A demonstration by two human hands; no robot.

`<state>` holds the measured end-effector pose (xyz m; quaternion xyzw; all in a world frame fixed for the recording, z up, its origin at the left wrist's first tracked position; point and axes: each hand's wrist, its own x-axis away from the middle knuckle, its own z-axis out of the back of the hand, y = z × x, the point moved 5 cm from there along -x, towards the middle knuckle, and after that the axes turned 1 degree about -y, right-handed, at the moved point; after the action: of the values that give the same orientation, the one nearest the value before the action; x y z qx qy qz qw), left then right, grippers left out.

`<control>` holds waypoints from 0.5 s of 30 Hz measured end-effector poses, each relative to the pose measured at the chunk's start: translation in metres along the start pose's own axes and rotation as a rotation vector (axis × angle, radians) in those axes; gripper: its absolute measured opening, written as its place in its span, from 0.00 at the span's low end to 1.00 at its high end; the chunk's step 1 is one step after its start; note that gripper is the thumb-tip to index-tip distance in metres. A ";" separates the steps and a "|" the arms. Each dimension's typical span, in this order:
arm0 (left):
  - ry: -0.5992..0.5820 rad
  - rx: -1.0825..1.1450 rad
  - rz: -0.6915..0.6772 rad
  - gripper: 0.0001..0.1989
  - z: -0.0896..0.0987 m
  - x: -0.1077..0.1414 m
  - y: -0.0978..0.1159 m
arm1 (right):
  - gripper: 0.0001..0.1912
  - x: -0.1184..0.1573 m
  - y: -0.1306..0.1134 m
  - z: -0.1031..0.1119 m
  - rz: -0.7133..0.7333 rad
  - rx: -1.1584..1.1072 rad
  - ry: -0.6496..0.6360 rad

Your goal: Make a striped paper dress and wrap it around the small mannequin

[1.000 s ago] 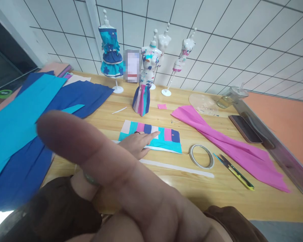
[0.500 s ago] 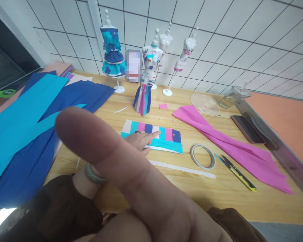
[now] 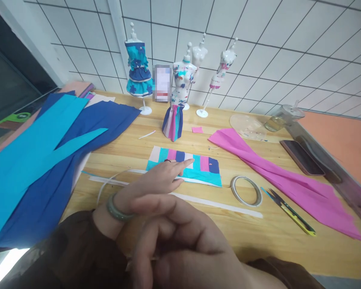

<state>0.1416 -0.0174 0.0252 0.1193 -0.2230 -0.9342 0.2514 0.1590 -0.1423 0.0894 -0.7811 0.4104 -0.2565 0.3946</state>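
My right hand [image 3: 189,241] is nearest the camera, raised, fingers bent in toward the thumb; can't tell if it grips anything. My left arm reaches forward, green bangle [image 3: 118,210] at the wrist. A white strip [image 3: 216,204] lies on the table just nearer than the striped cloth [image 3: 200,173]. My left hand [image 3: 164,177] rests on that cloth, palm down, index finger straight, thumb apart, grasping nothing I can see. Green gadget [image 3: 18,117] far left: dark label, too small to read. Card [image 3: 162,82] beside the dressed mannequin [image 3: 139,66]: pixelated, unreadable.
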 end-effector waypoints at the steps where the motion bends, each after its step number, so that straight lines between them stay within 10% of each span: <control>1: -0.016 0.003 0.004 0.30 -0.001 -0.001 -0.001 | 0.20 -0.001 -0.004 0.014 0.016 0.051 0.064; 7: 0.003 -0.016 0.071 0.28 0.001 -0.005 -0.006 | 0.09 0.044 -0.034 0.126 0.216 1.169 0.604; 15: 0.039 -0.011 -0.028 0.31 -0.004 -0.003 -0.005 | 0.11 0.087 -0.040 0.174 0.303 1.892 0.496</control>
<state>0.1437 -0.0132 0.0202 0.1394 -0.2112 -0.9363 0.2434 0.3488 -0.1305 0.0325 -0.0073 0.2031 -0.5818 0.7875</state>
